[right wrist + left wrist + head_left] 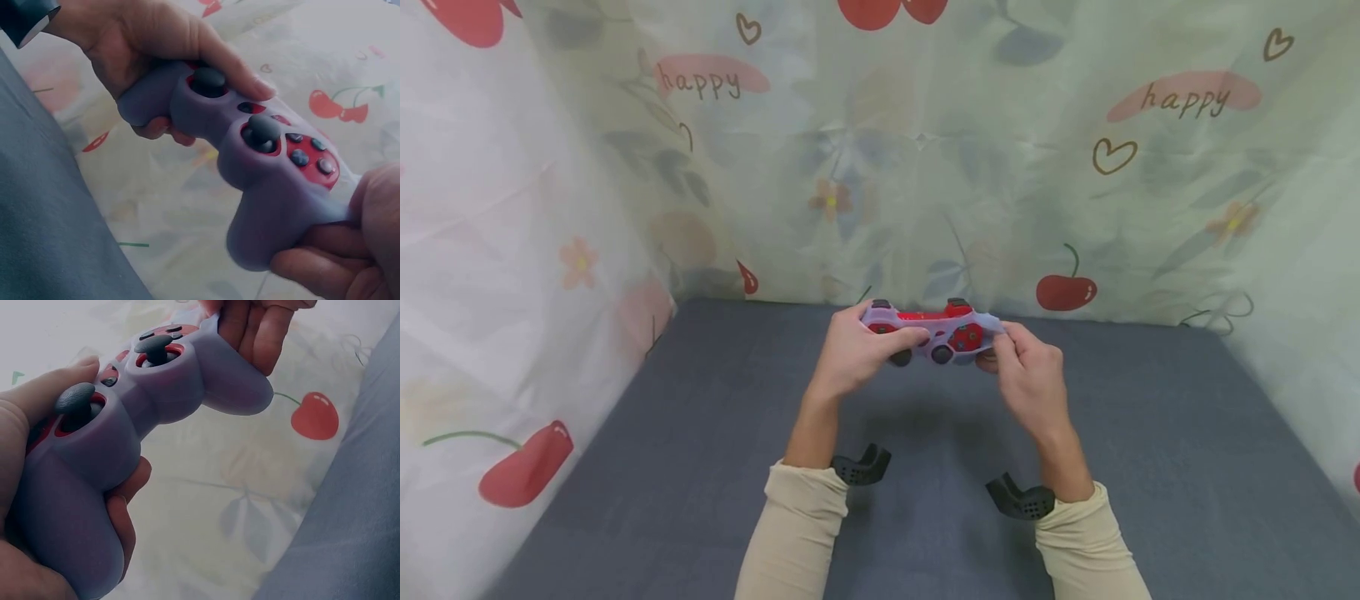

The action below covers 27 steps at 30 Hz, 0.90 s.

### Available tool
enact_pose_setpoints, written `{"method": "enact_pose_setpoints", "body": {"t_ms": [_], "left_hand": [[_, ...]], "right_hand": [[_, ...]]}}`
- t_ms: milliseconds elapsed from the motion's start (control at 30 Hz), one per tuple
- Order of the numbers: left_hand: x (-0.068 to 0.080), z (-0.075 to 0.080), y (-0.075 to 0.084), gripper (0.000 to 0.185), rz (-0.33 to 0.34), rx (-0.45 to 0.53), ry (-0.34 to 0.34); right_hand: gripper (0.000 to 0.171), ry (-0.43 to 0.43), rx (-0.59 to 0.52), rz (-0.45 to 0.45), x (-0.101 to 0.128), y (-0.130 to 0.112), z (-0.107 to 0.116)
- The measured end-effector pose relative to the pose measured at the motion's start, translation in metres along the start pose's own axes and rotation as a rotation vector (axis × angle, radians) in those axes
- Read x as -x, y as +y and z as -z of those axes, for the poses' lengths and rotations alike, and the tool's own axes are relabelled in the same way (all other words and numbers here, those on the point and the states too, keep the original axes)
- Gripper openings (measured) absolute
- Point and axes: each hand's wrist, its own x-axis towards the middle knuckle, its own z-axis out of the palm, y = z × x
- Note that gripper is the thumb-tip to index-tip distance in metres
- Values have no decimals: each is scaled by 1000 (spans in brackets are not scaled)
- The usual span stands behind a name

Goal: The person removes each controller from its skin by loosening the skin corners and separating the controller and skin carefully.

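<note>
A red game controller (966, 337) in a pale purple silicone sleeve (203, 122) is held up above the table by both hands. My left hand (859, 348) grips its left handle, the thumb lying across the front near the left stick and fingers curled behind. My right hand (1033, 375) pinches the sleeve's edge at the right side, pulling it outward into a stretched corner. In the right wrist view the dark thumbstick (262, 132) and the face buttons (306, 153) show through the sleeve's openings. The sleeve covers both handles in the left wrist view.
A dark grey cloth-covered table (715, 467) lies below the hands. Patterned curtains (910, 167) with cherries and leaves hang behind it and at both sides. Black wrist mounts (861, 465) sit at the cuffs of the beige sleeves.
</note>
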Motion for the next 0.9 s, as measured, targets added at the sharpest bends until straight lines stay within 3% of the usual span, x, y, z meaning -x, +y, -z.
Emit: {"method": "enact_pose_setpoints", "body": {"t_ms": [167, 333, 433, 633, 767, 900], "left_hand": [[-3, 0, -3, 39, 43, 134, 24], [-6, -1, -5, 40, 186, 195, 72], [-7, 0, -7, 41, 245, 212, 96], [-6, -1, -7, 40, 196, 155, 61], [-3, -3, -5, 43, 158, 127, 32], [-2, -3, -3, 43, 147, 133, 4]], "right_hand": [[32, 91, -64, 15, 1, -1, -2], [33, 117, -80, -18, 1, -2, -3], [30, 102, -61, 8, 1, -1, -2], [23, 35, 83, 84, 0, 0, -1], [27, -71, 163, 8, 1, -3, 3], [37, -209, 161, -77, 0, -4, 12]]}}
